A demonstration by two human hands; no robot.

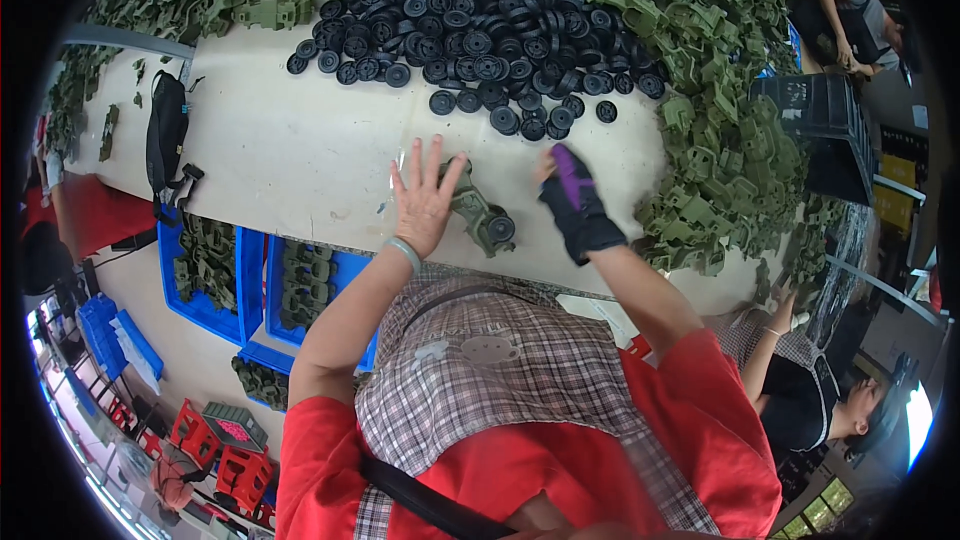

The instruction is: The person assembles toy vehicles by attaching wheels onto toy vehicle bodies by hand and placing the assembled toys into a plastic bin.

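My left hand is spread with its fingers stretched out over the white table, a pale bracelet on the wrist. Beside its thumb lies a green plastic toy-vehicle part, with a black wheel at its near end. Whether the thumb touches the part or is just over it, I cannot tell. My right hand, in a black and purple wrist support, is to the right of the part, just short of the wheel pile. Its fingers are blurred and partly hidden, so any grip is unclear.
A large heap of black wheels covers the far middle of the table. Green parts are piled far left and along the right. A black pouch lies left. Blue crates stand below the near edge. Other people work at right.
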